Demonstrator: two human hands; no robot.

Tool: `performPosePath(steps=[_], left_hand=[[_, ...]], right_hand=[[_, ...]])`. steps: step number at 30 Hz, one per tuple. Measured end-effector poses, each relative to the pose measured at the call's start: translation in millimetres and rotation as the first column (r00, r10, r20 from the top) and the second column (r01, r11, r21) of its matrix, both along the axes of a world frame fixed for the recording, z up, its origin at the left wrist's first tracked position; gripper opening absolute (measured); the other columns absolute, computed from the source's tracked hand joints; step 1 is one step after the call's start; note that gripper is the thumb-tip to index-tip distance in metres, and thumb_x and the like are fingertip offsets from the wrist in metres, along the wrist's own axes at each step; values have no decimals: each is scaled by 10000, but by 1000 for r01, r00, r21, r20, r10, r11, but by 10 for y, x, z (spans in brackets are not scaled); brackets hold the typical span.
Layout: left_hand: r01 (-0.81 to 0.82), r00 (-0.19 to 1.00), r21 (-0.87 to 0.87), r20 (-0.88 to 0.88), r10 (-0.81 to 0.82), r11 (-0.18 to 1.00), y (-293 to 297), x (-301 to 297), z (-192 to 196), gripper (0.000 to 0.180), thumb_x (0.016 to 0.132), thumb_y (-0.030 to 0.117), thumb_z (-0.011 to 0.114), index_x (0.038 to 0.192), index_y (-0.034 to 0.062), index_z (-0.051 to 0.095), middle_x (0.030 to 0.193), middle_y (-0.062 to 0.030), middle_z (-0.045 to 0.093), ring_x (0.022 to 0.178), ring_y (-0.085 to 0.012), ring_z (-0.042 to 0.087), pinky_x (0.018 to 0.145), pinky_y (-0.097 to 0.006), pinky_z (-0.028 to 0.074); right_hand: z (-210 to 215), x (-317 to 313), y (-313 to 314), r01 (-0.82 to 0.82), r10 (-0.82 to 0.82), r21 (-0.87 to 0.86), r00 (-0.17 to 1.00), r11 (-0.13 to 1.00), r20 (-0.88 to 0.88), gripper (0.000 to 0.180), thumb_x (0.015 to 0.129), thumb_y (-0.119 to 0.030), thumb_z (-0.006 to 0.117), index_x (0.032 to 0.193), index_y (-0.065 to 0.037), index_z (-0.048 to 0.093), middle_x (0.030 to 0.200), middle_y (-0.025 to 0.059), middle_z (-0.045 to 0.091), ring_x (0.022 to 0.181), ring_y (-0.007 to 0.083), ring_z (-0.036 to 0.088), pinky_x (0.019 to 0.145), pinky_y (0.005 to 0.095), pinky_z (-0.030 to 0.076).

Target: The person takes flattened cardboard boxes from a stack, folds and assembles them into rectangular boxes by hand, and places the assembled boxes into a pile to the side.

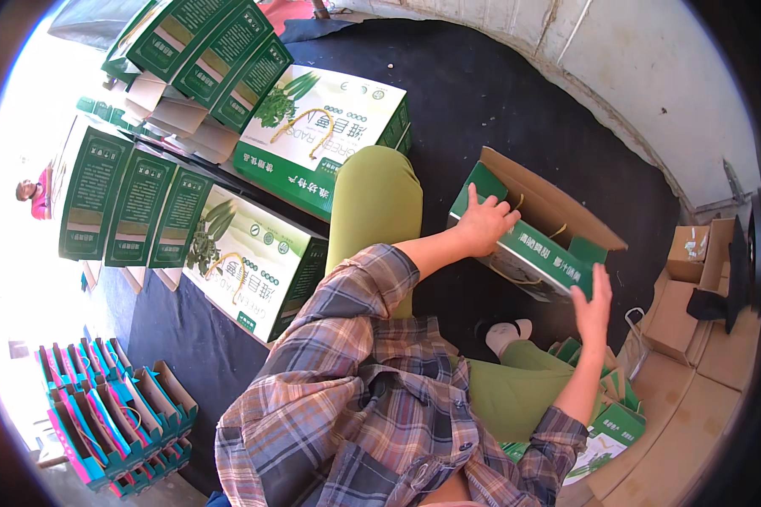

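A green and white cardboard gift box (pixel 543 253) is tilted in front of me, with its brown inside showing and yellow cord in its walls. My left hand (pixel 484 224) is closed over the green flap at its left end. At the right end, my right hand (pixel 594 306) grips the corner by another green flap, the thumb lying along the box's edge. The long brown far panel (pixel 558 198) stands upright. What lies under the box is hidden.
Finished-looking green and white boxes (pixel 321 127) with cord handles stand at the left, beside rows of green boxes (pixel 135 207). Pink and teal open boxes (pixel 114 406) are stacked at lower left. Brown cartons (pixel 676 317) line the right. Black sheeting (pixel 482 93) covers the floor.
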State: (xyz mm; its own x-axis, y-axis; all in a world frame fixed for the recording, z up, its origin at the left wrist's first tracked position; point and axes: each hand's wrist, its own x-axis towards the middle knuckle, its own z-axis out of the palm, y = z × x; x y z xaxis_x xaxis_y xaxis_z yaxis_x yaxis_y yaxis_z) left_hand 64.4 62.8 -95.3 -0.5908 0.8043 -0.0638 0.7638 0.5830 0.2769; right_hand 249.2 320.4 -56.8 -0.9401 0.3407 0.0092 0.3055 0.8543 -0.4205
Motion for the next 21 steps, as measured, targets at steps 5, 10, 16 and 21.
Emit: performPosePath(steps=[5, 10, 16, 21], left_hand=[[-237, 954, 236, 238, 180, 942, -66, -80, 198, 844, 618, 299, 830, 1340, 121, 430, 1204, -105, 506, 1174, -334, 455, 1016, -654, 289], [-504, 818, 587, 559, 133, 633, -233, -192, 620, 901, 642, 329, 838, 1355, 8, 391, 1230, -179, 508, 1153, -318, 497, 992, -434, 397], [-687, 688, 722, 683, -244, 84, -848, -172, 1731, 665, 777, 211, 767, 1274, -72, 428, 1114, -151, 598, 993, -199, 589, 863, -344, 496], [-695, 719, 702, 682, -135, -155, -1896, 149, 2034, 462, 865, 229, 666, 1198, -36, 488, 1094, -127, 604, 964, -182, 603, 854, -334, 497]], right_hand=[[341, 76, 398, 271, -379, -341, 873, 900, -305, 470, 931, -197, 569, 1357, -30, 464, 1358, 122, 502, 1204, 205, 501, 962, 322, 416], [490, 78, 444, 363, -551, -550, 804, 752, -223, 460, 949, -275, 547, 1360, -83, 475, 1373, 77, 496, 1225, 178, 482, 958, 337, 399], [448, 6, 352, 306, -429, -526, 894, 793, -128, 450, 940, -263, 556, 1345, -77, 494, 1359, 107, 510, 1211, 196, 504, 946, 342, 414], [433, -75, 259, 270, -334, -532, 942, 802, -25, 438, 935, -227, 560, 1337, -61, 500, 1340, 139, 522, 1206, 213, 516, 951, 326, 413]])
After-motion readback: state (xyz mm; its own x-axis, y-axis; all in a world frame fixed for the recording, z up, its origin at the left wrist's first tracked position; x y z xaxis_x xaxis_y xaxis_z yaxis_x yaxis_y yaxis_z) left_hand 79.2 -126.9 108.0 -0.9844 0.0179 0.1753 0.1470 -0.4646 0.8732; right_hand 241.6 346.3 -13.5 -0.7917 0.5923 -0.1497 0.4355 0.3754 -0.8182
